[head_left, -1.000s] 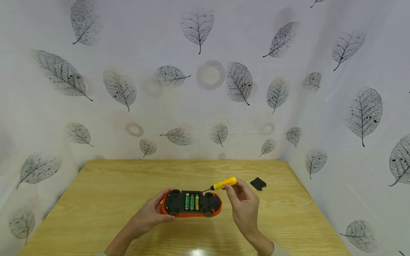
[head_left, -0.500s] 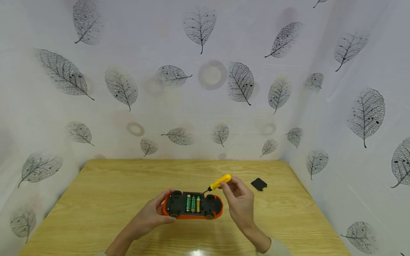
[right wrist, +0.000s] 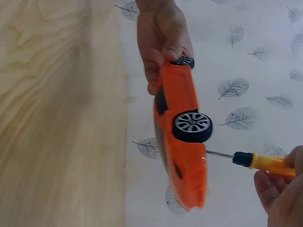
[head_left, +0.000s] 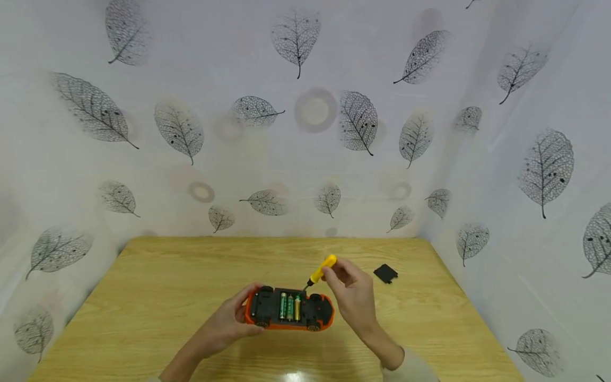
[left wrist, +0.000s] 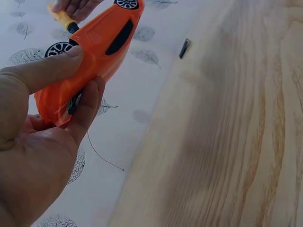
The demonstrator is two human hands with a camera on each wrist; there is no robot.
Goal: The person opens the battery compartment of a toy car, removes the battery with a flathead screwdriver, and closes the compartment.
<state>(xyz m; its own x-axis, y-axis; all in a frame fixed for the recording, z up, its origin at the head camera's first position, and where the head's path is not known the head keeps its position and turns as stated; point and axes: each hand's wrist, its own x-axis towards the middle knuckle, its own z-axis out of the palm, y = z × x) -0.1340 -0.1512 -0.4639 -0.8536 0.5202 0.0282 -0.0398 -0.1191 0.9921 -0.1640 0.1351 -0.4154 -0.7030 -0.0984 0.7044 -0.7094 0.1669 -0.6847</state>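
Observation:
My left hand [head_left: 221, 326] grips one end of an orange toy car [head_left: 269, 309], its black underside turned up toward the head camera. Three batteries [head_left: 290, 307], two green and one greenish-gold, lie side by side in the open compartment there. With thumb and fingers my right hand [head_left: 355, 300] pinches the yellow handle of a screwdriver [head_left: 322, 269]. Its tip reaches the compartment's upper right corner, beside the gold battery; exact contact is too small to tell. In the right wrist view, the metal shaft of the screwdriver [right wrist: 270, 163] disappears behind the car [right wrist: 182, 94].
A flat black cover [head_left: 385, 273] lies on the wooden table [head_left: 191, 265], right of the right hand. Leaf-patterned white cloth [head_left: 315, 159] surrounds the table behind and at the sides. A thin wire [left wrist: 102, 155] trails from the car's held end.
My right hand has moved left, and the screwdriver handle has swung to a steeper angle, its tip shifting slightly down. The car has drifted a little down and right in my left hand.

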